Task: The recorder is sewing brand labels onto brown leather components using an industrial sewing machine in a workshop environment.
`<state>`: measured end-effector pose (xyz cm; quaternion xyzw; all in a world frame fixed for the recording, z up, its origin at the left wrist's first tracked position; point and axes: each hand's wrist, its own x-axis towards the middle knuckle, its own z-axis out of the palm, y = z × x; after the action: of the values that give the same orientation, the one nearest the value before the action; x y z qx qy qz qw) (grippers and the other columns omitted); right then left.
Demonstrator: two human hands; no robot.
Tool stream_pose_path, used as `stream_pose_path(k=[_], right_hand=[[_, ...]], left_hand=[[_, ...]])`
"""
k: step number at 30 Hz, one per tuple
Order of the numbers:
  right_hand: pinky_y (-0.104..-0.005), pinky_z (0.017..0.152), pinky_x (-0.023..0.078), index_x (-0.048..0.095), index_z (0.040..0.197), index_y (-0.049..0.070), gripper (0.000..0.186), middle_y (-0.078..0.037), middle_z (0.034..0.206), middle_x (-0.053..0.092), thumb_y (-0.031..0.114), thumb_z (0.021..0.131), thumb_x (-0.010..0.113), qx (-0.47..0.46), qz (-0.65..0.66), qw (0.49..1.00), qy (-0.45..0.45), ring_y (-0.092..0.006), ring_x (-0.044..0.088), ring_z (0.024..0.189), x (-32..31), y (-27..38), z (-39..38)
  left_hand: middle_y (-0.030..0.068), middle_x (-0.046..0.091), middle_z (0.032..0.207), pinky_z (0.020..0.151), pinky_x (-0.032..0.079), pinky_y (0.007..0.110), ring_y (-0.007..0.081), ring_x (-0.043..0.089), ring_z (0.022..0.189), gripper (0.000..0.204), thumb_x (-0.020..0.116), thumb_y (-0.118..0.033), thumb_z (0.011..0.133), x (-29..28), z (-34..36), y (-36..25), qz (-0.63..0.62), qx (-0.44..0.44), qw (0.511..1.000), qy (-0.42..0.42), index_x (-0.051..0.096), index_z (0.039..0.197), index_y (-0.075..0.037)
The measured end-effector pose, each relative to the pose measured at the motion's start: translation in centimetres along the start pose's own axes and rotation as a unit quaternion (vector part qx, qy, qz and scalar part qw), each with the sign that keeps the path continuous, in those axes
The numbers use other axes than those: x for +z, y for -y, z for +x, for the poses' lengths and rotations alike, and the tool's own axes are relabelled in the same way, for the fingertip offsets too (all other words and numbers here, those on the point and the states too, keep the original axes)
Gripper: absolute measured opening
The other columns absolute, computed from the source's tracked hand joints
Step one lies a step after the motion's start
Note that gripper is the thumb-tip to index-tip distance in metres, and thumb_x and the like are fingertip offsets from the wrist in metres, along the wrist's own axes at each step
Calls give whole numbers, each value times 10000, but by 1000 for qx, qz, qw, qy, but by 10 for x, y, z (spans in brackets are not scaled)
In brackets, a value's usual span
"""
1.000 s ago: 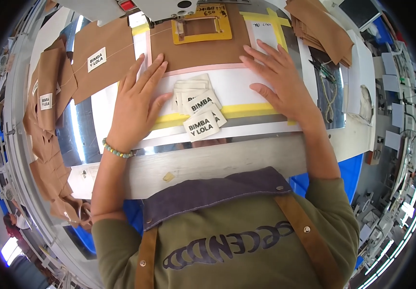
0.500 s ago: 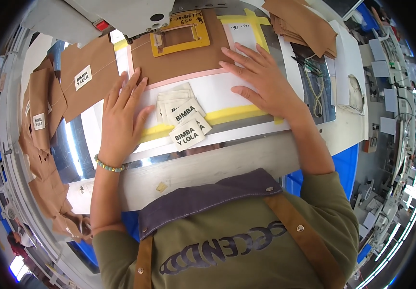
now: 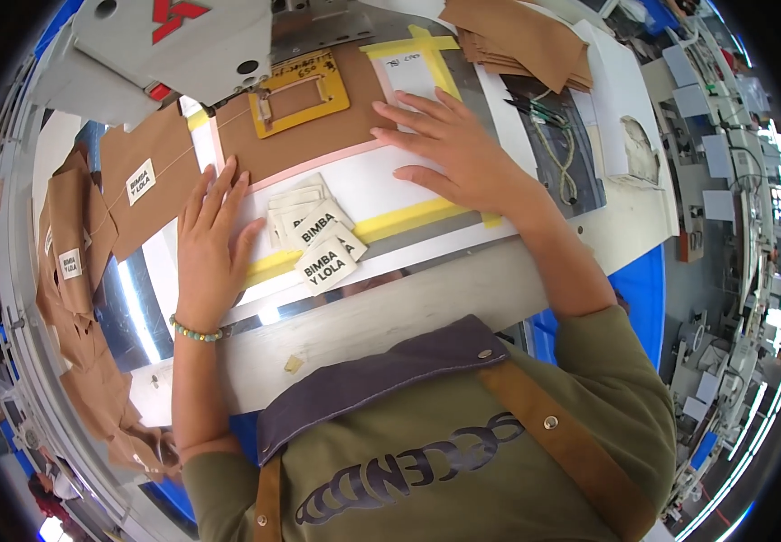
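Note:
A brown fabric panel lies in a white template board with pink strips along the panel's edges. My left hand rests flat at the board's left side, fingertips by the panel's lower left corner. Fingers spread, my right hand lies on the right side, its fingertips at the panel's right edge. Neither hand holds anything. Between them sits a loose pile of white fabric labels with dark print. A yellow rectangular frame lies on the panel under the sewing machine head.
The sewing machine head looms at the upper left. Brown panels, one bearing a label, lie left, with more brown pieces draped beyond. Stacked brown pieces, thread snips and a white box are at right.
The whole view has shifted, so the board, labels and hands appear farther left, and more of the machine head shows. Both hands stay flat in about the same places on the board.

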<state>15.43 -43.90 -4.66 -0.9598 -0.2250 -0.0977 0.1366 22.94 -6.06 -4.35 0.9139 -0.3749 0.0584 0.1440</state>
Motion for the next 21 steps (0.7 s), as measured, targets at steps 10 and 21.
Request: stream_pose_path(k=[10,21], right_hand=[[-532,1286,340,662,1507,93,488,-81,1678,540,323,1077,686,-32,30,998,-53,-349,464,1548,-10,7,3],[-593,1314,286,517,1616,87,829,-128,1683,467,466,943,817,-131,67,988,36,-342,375,1606,5,91,13]], left_hand=[[153,611,1588,1223,446,501,397,545,1475,510,745,-126,985,-4,-3,-3,-55,5,994,-92,651,1476,-29],[263,416,1699,1232,383,544,484,398,1550,1181,1004,-464,668,-4,-29,-68,-75,54,995,-26,461,1643,-76]])
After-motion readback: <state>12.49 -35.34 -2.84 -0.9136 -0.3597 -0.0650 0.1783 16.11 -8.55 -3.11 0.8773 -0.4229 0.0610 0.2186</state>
